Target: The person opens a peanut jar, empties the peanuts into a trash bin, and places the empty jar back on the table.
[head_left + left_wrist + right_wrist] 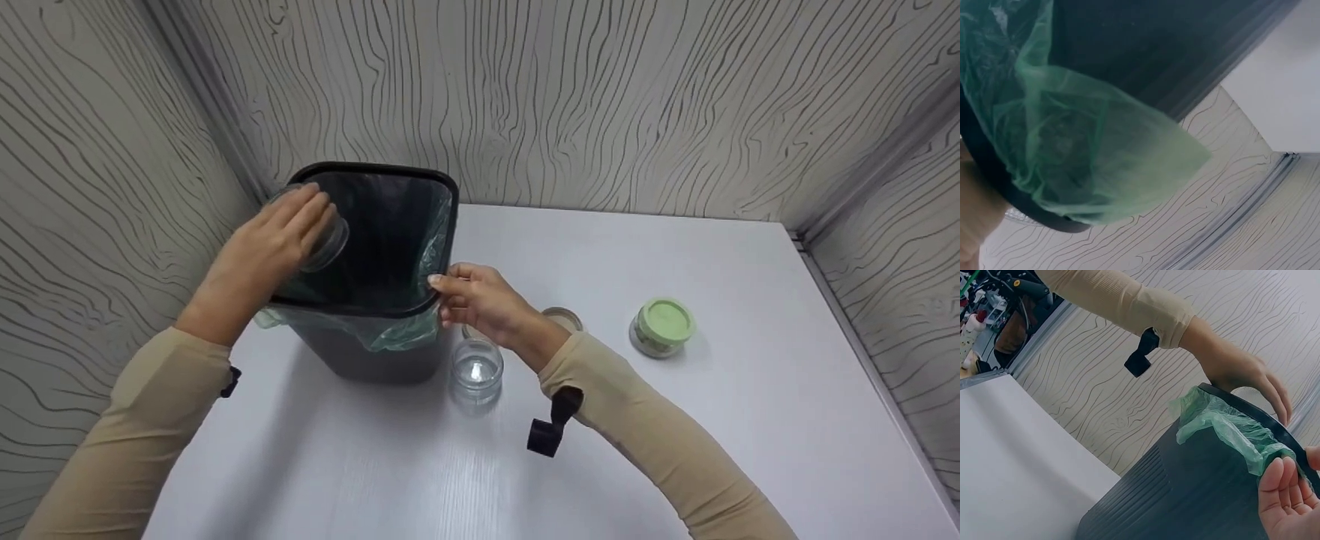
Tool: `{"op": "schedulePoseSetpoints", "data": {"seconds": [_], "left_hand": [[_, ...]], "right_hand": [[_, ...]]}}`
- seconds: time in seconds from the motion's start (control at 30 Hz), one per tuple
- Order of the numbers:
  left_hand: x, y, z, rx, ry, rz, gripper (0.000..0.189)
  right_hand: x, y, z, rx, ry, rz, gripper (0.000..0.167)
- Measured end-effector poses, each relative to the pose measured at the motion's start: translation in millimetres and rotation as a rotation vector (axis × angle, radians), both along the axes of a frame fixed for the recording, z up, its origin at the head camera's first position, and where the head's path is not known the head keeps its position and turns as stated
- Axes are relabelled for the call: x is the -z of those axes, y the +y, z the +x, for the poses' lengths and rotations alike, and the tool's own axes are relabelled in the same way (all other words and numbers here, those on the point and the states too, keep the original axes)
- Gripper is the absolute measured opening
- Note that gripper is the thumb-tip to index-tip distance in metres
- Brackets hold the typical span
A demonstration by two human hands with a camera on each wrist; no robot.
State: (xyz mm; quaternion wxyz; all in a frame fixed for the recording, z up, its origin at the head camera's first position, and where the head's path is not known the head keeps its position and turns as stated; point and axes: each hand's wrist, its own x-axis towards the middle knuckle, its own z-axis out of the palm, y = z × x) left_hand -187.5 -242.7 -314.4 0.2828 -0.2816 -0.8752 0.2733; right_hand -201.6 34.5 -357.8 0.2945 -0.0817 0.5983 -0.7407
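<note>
My left hand (274, 244) grips a clear round jar (335, 244) from above, tilted at the left side of the bin's mouth; the fingers cover most of it. The dark trash bin (375, 356) stands on the table, with a green plastic bag (405, 335) folded over its rim. At the bin's front right corner my right hand (484, 300) pinches the rim, thumb on top and fingers below against the bag. A second clear jar (477, 371), without a lid, stands just below that hand. In the left wrist view, the bag's overhang (1089, 152) fills the middle.
A jar with a light green lid (664, 322) stands to the right on the white table (750, 420). Behind my right wrist a beige round lid (564, 319) is partly hidden. Wood-patterned panels (525, 97) close off the back and sides.
</note>
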Motion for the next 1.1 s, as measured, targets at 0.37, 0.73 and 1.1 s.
{"op": "schedulePoseSetpoints", "data": {"seconds": [0.37,0.73,1.1], "left_hand": [[1.3,-3.8,-1.3,0.049,0.026,0.034,0.055],[0.4,-5.5,-0.1,0.099,0.057,0.100,0.059],[-0.7,-4.1,5.7,0.053,0.009,0.199,0.066]], "right_hand": [[-1.0,0.6,0.3,0.006,0.004,-0.005,0.022],[-0.2,-1.2,0.3,0.013,0.000,-0.013,0.021],[-0.8,-0.6,0.0,0.005,-0.003,0.012,0.020]]}}
